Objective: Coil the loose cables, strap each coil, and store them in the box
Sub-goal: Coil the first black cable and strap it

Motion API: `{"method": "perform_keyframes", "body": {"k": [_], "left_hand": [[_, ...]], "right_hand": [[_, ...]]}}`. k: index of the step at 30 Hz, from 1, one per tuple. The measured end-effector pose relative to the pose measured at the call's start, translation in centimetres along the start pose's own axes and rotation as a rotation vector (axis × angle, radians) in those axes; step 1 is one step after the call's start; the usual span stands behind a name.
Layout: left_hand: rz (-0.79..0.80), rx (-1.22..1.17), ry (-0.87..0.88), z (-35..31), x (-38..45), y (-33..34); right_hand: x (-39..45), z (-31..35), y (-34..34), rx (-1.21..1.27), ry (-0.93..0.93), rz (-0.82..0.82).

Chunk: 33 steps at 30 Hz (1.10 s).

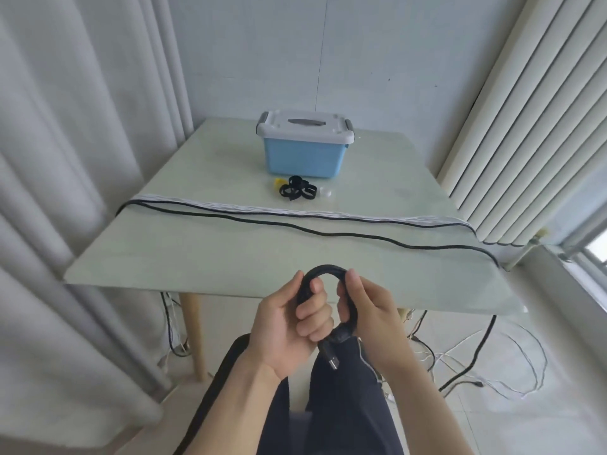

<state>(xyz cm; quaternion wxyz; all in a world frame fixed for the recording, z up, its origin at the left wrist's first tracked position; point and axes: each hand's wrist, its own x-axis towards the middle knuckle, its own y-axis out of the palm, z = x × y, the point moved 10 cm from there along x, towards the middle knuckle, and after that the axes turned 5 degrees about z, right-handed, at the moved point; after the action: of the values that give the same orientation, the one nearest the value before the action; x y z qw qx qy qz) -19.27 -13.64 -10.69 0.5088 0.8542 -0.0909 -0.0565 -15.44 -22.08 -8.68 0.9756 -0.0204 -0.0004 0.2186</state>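
Both hands hold a black cable coil point(328, 274) in the air just off the near edge of the counter point(197, 251), above the person's lap. The left hand point(289, 326) is closed around the left side of the loop, fingers curled through it; the right hand point(364, 310) pinches the right side, thumb on top. A USB plug point(331, 361) hangs out below the bundle.

The coil looks light and supple but springy, likely to unwind if either grip loosens, so it wants holding where the turns bunch together, near the plug end, while a strap goes round.

The straps point(297, 190), a small heap of black loops, lie past the middle of the counter, just in front of the blue box point(305, 156), whose white lid point(305, 128) is shut. Two more loose cables, a black cable point(295, 226) and a white cable point(262, 210), stretch from the left edge to the right edge and hang over both. Further cables point(492, 362) lie tangled on the floor at the right
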Motion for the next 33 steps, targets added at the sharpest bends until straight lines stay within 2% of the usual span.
{"method": "perform_keyframes", "body": {"k": [4,6,10,13,16,20,25,29,33], "left_hand": [[-0.099,0.202,-0.021,0.7,-0.3,-1.1],[-0.139,0.246,-0.042,0.7,-0.8,-1.4],[-0.195,0.132,-0.038,0.7,-1.7,-2.0],[-0.261,0.086,0.039,0.1,-2.3,-2.2],[-0.31,0.004,0.143,-0.9,-2.6,-2.9],[-0.297,-0.145,0.293,-3.3,-2.9,-4.1],[-0.316,-0.213,0.41,-6.3,-3.3,-6.1],[-0.329,-0.188,0.424,-6.1,-2.9,-6.0],[-0.345,-0.012,0.405,-5.5,-2.2,-5.4]], "right_hand": [[-0.5,-1.1,-1.0,-0.035,0.077,-0.142],[-0.5,-1.3,-1.0,-0.086,0.111,-0.118],[-0.5,-1.0,-0.1,-0.113,0.102,0.001],[-0.9,0.0,-0.7,-0.182,-0.001,-0.007],[-1.5,-0.1,-1.6,-0.212,-0.03,0.055],[-2.4,-2.0,-5.4,-0.617,0.058,-0.017],[-3.2,-3.3,-8.5,-0.627,0.098,-0.075],[-3.5,-3.6,-5.4,-0.754,0.117,0.055],[-4.7,-4.0,-1.4,-0.857,0.121,0.212]]}}
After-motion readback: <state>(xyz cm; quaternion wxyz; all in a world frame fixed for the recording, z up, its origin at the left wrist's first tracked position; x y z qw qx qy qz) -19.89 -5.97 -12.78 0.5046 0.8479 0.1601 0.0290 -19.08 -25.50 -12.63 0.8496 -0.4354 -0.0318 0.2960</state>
